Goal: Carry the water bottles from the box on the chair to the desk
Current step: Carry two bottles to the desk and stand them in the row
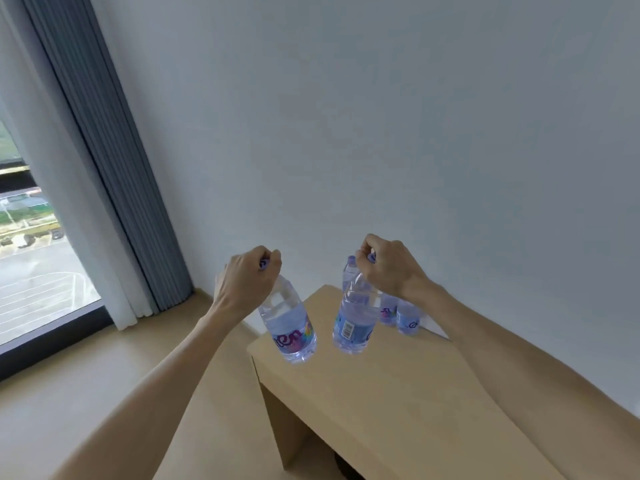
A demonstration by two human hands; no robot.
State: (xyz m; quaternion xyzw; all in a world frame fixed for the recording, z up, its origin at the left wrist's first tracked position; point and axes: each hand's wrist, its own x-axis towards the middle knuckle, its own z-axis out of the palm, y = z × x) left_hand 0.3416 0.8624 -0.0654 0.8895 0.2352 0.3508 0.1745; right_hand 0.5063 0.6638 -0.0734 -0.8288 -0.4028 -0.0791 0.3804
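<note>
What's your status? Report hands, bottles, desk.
Left hand grips a water bottle by its cap; right hand likewise, second bottle. Both hang above the desk. More bottles stand at its far end. Near surface bare.

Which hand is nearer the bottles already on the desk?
Right. The right hand hangs its bottle just in front of the standing bottles; the left hand is farther left.

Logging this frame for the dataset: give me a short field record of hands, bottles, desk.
left hand: grips the cap end of the left bottle, which hangs in the air
right hand: grips the cap end of the right bottle, also in the air
desk: light wood, against the wall
bottles on desk: standing at the far end by the wall, count unclear
box, chair: not in view
</note>
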